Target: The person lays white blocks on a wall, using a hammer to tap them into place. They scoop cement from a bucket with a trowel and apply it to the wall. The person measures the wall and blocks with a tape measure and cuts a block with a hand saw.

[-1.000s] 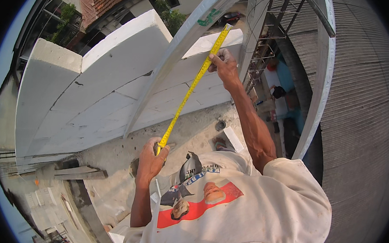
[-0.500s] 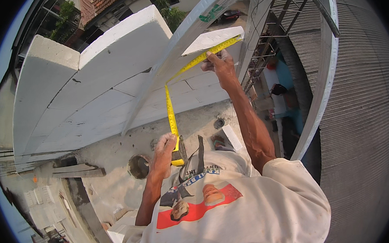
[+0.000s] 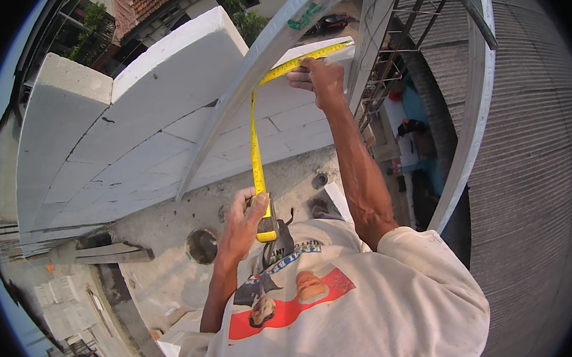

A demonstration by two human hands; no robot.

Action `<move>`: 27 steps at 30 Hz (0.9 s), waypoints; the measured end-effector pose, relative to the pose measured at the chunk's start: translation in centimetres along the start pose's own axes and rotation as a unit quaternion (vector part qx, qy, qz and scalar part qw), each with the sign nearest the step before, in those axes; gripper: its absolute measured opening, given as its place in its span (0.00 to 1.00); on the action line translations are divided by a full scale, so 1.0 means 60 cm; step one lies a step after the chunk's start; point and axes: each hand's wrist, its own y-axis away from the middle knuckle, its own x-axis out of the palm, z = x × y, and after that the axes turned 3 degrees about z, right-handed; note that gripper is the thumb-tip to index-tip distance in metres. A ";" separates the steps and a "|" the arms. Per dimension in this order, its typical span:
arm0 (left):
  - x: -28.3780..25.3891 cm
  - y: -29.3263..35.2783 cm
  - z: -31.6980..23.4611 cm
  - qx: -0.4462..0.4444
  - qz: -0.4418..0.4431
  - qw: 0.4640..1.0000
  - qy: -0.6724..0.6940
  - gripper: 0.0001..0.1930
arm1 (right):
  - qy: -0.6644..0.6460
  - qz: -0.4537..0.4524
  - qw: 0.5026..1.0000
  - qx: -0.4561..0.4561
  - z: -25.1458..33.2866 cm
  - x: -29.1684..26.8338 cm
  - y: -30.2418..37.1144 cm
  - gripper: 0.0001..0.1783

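At far left, stepped white block wall (image 3: 149, 115): dark joints visible.
Left hand (image 3: 240, 225): fingers closed around a yellow-and-black tape-measure case (image 3: 270, 224), thumb by its mouth.
Long yellow tape blade (image 3: 255, 147): extended between the hands, sharply bent; wall contact cannot be told.
Right hand (image 3: 322, 80): thumb and finger pinching the blade short of its tip, other fingers loosely curled.
Step in hand: judged as handling a slack, extended blade.
Next move: judged to call for drawing the hands apart, should straightness be needed.
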 end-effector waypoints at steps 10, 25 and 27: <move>-0.003 -0.018 -0.087 -0.041 0.015 0.996 0.076 0.29 | 0.079 -0.075 0.994 0.015 0.000 -0.029 -0.003 0.21; -0.002 -0.046 -0.128 -0.044 -0.017 0.997 0.064 0.28 | 0.071 -0.067 0.995 -0.002 -0.012 -0.016 0.006 0.18; -0.006 -0.046 -0.123 -0.047 -0.019 0.997 0.064 0.28 | 0.079 -0.060 0.995 -0.002 -0.014 -0.015 0.006 0.18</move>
